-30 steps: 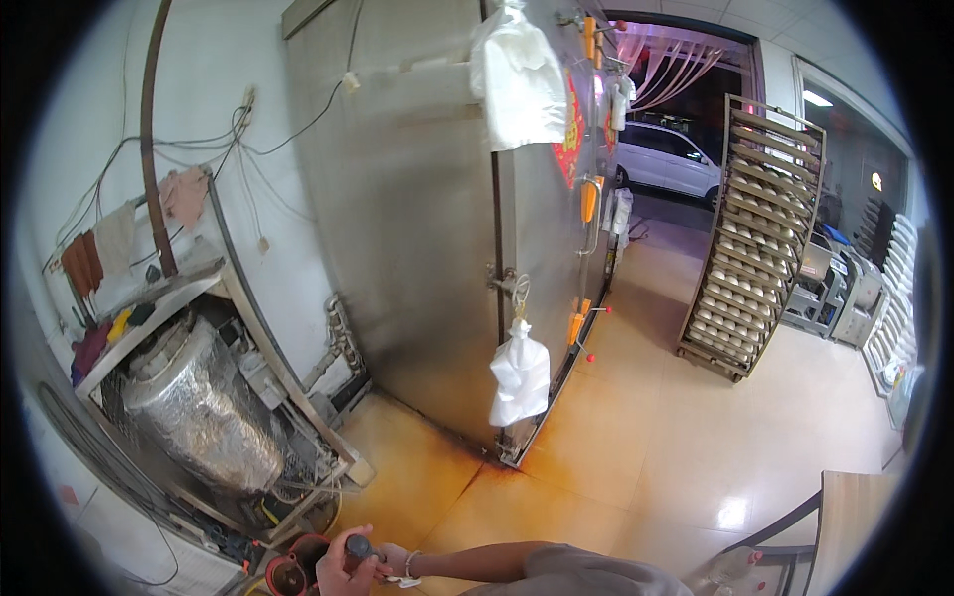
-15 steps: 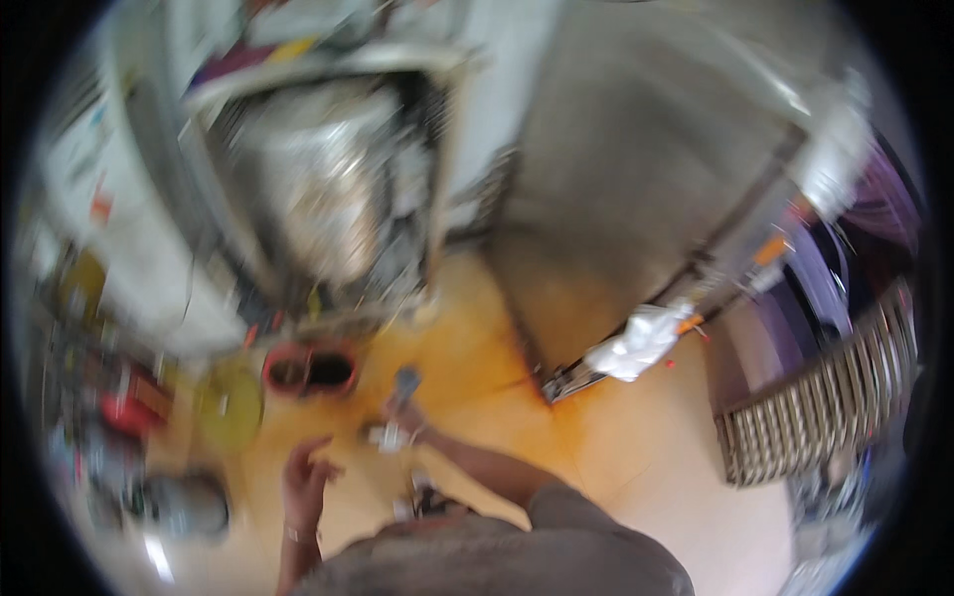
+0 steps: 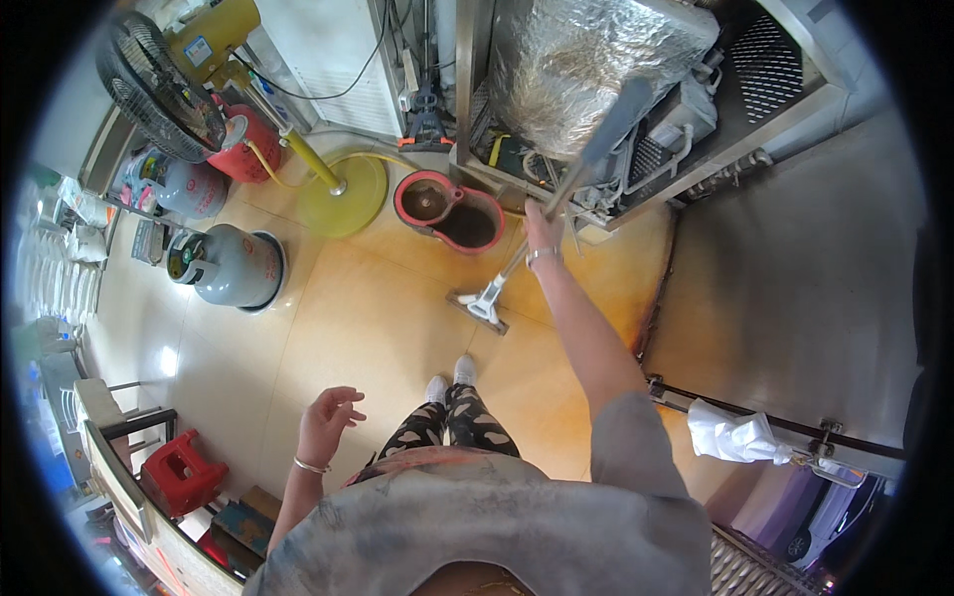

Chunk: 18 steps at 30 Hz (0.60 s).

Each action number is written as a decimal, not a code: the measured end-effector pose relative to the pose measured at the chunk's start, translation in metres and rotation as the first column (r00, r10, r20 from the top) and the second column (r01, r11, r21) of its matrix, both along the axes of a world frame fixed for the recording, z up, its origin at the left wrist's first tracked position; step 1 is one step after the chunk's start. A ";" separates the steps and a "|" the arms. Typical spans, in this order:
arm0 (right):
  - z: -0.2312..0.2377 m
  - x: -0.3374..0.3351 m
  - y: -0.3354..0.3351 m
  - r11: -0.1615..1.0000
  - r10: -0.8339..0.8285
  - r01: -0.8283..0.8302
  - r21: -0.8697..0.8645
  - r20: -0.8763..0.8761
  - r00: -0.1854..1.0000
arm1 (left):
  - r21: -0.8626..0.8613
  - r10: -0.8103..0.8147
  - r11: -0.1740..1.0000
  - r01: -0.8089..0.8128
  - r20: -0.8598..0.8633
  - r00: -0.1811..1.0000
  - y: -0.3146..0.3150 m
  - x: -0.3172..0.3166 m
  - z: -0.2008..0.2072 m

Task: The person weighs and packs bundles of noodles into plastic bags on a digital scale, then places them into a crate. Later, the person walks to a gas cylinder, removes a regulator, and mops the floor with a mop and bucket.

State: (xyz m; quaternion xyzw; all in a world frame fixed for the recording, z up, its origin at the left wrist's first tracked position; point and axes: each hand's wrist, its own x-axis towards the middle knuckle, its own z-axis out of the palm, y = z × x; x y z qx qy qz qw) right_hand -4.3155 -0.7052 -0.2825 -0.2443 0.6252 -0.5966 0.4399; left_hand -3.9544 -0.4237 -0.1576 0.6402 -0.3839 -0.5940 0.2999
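My right hand (image 3: pixel 542 226) is stretched forward, closed round the pole of a mop (image 3: pixel 484 301) with a grey upper grip and a white joint. The mop's flat head rests on the tan floor in front of my feet; its pole slants up and to the right. Just beyond, to the left of that hand, stands a red-rimmed twin-well mop bucket (image 3: pixel 467 221) with dark wells. My left hand (image 3: pixel 328 422) hangs in the air at my left side, fingers loosely curled and apart, with nothing in it.
A yellow standing fan (image 3: pixel 343 194) on a round base is at far left, near a grey gas cylinder (image 3: pixel 238 266). Ahead is a metal frame with foil-wrapped equipment (image 3: pixel 581 70). A large metal panel (image 3: pixel 795 288) stands right. A red stool (image 3: pixel 184 472) is at lower left.
My view has turned to the right, so the bucket and foil-wrapped equipment sit further right. My right arm now reaches further forward with the mop. The picture has become sharp.
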 end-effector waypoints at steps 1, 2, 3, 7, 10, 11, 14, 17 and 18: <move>0.006 0.004 -0.021 0.998 0.053 -0.053 -0.023 -0.001 0.999 | 0.017 0.024 1.000 -0.024 -0.008 1.000 0.006 0.006 -0.008; 0.009 0.009 -0.041 0.996 0.082 -0.081 0.032 -0.041 0.996 | 0.078 0.064 0.995 -0.065 0.016 0.998 0.013 0.012 -0.017; 0.010 0.014 -0.060 0.992 0.117 -0.112 0.062 -0.091 0.989 | 0.102 0.090 0.991 -0.091 0.014 0.996 0.020 0.020 -0.028; -0.012 0.029 -0.128 0.991 0.135 -0.133 0.027 -0.106 0.985 | 0.323 0.215 0.921 -0.216 0.039 0.976 0.055 0.057 -0.074; -0.049 0.028 -0.169 0.994 0.101 -0.089 0.067 -0.214 0.972 | 0.531 0.399 0.771 -0.351 0.026 0.916 0.096 0.092 -0.108; -0.062 0.025 -0.182 0.996 0.072 -0.054 0.073 -0.271 0.960 | 0.577 0.439 0.735 -0.355 -0.006 0.899 0.109 0.107 -0.120; -0.097 0.014 -0.202 0.997 0.007 0.026 0.078 -0.396 0.918 | 0.704 0.548 0.618 -0.350 -0.066 0.834 0.145 0.156 -0.160; -0.127 -0.005 -0.196 0.999 0.027 -0.015 0.036 -0.353 0.935 | 0.731 0.406 0.621 -0.283 0.009 0.914 0.173 0.200 -0.197; -0.137 -0.010 -0.190 0.998 0.058 -0.050 0.030 -0.478 0.876 | 0.731 0.324 0.637 -0.245 0.036 0.946 0.177 0.212 -0.206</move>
